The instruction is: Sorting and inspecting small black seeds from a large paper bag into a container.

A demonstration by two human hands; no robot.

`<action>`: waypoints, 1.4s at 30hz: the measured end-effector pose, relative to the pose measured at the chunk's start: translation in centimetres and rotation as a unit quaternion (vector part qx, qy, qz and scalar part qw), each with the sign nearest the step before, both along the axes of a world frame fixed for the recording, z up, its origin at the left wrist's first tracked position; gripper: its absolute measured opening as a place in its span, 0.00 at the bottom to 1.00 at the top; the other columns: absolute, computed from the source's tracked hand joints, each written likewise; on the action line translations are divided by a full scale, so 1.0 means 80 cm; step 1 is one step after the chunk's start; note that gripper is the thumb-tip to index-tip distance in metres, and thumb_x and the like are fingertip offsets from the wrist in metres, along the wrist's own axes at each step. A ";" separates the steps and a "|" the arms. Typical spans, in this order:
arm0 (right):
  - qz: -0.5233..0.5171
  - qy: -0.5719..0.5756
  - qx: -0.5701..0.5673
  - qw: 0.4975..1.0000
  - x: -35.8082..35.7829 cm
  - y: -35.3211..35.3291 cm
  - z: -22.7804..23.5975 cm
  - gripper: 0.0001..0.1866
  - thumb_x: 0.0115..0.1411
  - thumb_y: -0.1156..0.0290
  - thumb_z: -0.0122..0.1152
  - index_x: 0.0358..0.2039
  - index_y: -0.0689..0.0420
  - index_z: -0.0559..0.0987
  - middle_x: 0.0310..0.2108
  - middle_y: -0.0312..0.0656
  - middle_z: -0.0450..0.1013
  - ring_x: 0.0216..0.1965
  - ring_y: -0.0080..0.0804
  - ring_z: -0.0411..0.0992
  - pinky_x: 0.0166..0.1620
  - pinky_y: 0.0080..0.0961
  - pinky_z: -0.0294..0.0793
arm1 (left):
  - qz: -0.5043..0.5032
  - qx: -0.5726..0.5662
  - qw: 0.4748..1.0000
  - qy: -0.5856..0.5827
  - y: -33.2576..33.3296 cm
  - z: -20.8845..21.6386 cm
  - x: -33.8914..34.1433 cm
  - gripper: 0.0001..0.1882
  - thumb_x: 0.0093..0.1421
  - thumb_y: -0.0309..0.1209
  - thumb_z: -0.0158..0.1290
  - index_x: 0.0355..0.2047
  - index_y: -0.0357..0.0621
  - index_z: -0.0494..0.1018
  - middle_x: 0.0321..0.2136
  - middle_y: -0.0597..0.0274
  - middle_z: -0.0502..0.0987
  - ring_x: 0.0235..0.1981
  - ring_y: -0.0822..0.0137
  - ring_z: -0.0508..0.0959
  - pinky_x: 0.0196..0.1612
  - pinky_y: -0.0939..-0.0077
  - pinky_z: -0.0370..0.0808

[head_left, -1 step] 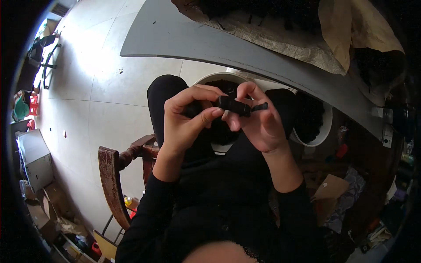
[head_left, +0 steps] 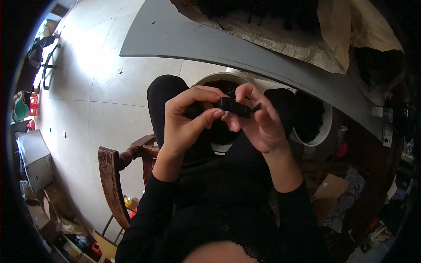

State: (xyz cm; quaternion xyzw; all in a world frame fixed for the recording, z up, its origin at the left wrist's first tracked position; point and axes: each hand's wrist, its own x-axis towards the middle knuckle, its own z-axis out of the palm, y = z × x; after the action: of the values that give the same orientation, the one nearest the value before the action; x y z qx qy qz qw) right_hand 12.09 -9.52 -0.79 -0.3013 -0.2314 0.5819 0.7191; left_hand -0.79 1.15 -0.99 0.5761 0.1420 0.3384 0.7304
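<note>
Nothing has shifted since the earlier frame: both hands stay raised over the lap, pinching the same small black part (head_left: 236,106). Left hand (head_left: 186,120) closes thumb and forefinger on its 9 o'clock end; right hand (head_left: 258,122) curls its fingers (head_left: 245,94) narrowly around the 3 o'clock end. Below sits a white bucket (head_left: 322,131) of dark pieces, under the grey table (head_left: 210,44) edge. Keeping both grips close together and twisting gently should serve best.
</note>
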 end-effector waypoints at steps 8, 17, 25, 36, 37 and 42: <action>-0.015 -0.145 -0.091 0.985 -0.005 -0.005 0.022 0.11 0.56 0.71 0.55 0.36 0.61 0.67 0.31 0.39 0.70 0.31 0.21 0.69 0.37 0.17 0.67 | 0.045 0.158 0.985 0.052 -0.003 0.010 -0.001 0.12 0.43 0.17 0.58 0.31 0.34 0.74 0.32 0.55 0.76 0.30 0.70 0.76 0.32 0.83 0.72; -0.062 -0.068 -0.058 0.994 -0.007 -0.003 0.006 0.02 0.56 0.75 0.51 0.31 0.58 0.71 0.30 0.37 0.70 0.37 0.20 0.65 0.45 0.16 0.59 | 0.079 0.293 0.951 0.052 -0.012 0.008 0.001 0.13 0.38 0.15 0.60 0.28 0.34 0.74 0.28 0.55 0.75 0.29 0.66 0.77 0.31 0.81 0.73; 0.071 -0.033 -0.134 0.988 0.006 -0.012 0.023 0.13 0.63 0.63 0.43 0.36 0.61 0.67 0.28 0.42 0.69 0.21 0.22 0.67 0.24 0.17 0.67 | -0.022 0.275 0.961 -0.007 0.003 0.008 0.005 0.14 0.42 0.21 0.60 0.33 0.36 0.75 0.25 0.58 0.74 0.22 0.70 0.74 0.26 0.82 0.69; -0.076 -0.119 -0.127 0.982 -0.025 -0.018 0.003 0.23 0.58 0.48 0.49 0.34 0.60 0.68 0.25 0.33 0.66 0.17 0.12 0.61 0.18 0.09 0.57 | 0.061 0.356 0.932 0.018 -0.011 0.009 0.005 0.19 0.35 0.35 0.66 0.24 0.37 0.73 0.16 0.62 0.73 0.15 0.72 0.72 0.19 0.84 0.66; -0.098 -0.172 -0.127 0.972 -0.024 -0.018 0.001 0.22 0.59 0.51 0.49 0.33 0.60 0.68 0.23 0.32 0.65 0.17 0.12 0.60 0.18 0.09 0.57 | 0.058 0.366 0.928 0.030 -0.012 0.009 0.006 0.20 0.34 0.38 0.66 0.22 0.36 0.73 0.14 0.62 0.73 0.15 0.71 0.72 0.19 0.83 0.66; 0.133 -0.171 -0.095 0.972 -0.001 -0.033 0.018 0.20 0.60 0.54 0.47 0.33 0.62 0.69 0.19 0.32 0.65 0.16 0.13 0.61 0.19 0.10 0.60 | -0.041 0.336 0.940 -0.045 0.005 0.005 -0.006 0.17 0.36 0.37 0.65 0.23 0.40 0.75 0.16 0.63 0.74 0.15 0.69 0.74 0.18 0.83 0.67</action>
State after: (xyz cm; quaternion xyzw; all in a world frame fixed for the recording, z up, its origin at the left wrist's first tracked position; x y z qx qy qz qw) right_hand 11.98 -12.14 0.68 -0.4296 -0.3330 0.6314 0.5531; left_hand -1.24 1.58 -0.58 0.7772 -0.0369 0.3616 0.5137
